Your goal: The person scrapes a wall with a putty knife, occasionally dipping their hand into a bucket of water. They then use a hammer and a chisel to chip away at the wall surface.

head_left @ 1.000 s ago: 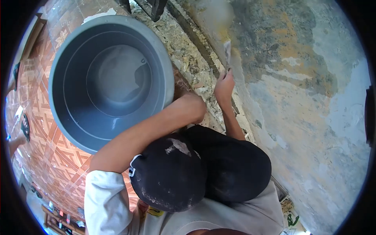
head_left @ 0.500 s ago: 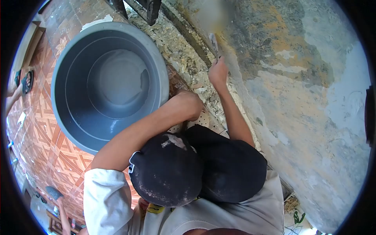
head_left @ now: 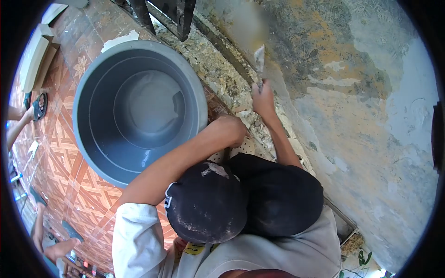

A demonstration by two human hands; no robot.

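Note:
My right hand (head_left: 263, 98) is closed around the handle of a trowel-like tool (head_left: 259, 59), its pale blade pointing up along the base of the stained wall (head_left: 320, 106). Below the blade runs a rough strip of broken plaster (head_left: 208, 65). My left hand (head_left: 228, 130) is bent down beside the rim of a large grey tub (head_left: 202, 99), above the knees; its fingers are hidden under the wrist. Pale liquid (head_left: 150, 102) lies at the tub's bottom. Both knees (head_left: 282, 201) are in dark cloth.
Dark legs of some furniture (head_left: 185, 18) stand at the top. Patterned floor tiles (head_left: 69, 153) spread at left, with a person's sandalled foot (head_left: 41, 106) and a pale board-like object (head_left: 34, 60). Another person's legs (head_left: 55, 248) show at lower left. Leaves (head_left: 364, 258) are at lower right.
The view has shifted, so the tub and floor appear further right and lower. My right hand and the tool sit slightly lower in view. More of the other person's legs shows at lower left.

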